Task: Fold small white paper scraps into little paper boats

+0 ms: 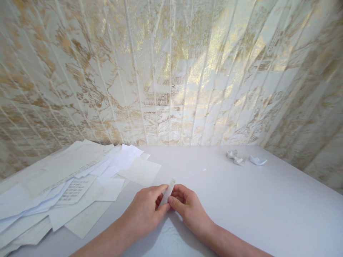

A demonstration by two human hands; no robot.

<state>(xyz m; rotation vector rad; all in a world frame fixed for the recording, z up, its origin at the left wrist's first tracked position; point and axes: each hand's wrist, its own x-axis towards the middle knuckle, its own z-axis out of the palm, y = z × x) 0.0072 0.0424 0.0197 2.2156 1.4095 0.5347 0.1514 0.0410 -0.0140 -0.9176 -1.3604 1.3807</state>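
My left hand (146,207) and my right hand (187,205) meet over the white table (241,200), both pinched on a small folded strip of white paper (168,191) that stands tilted between the fingertips. The strip's upper end sticks out above my fingers; its lower part is hidden by them. A loose pile of white paper sheets (66,182) lies just left of my left hand, the nearest sheet (140,171) a little beyond it.
Two small folded paper pieces, one crumpled (235,157) and one boat-like (258,160), lie at the table's far right. A cream and gold patterned curtain (171,71) hangs along the back and right edges of the table.
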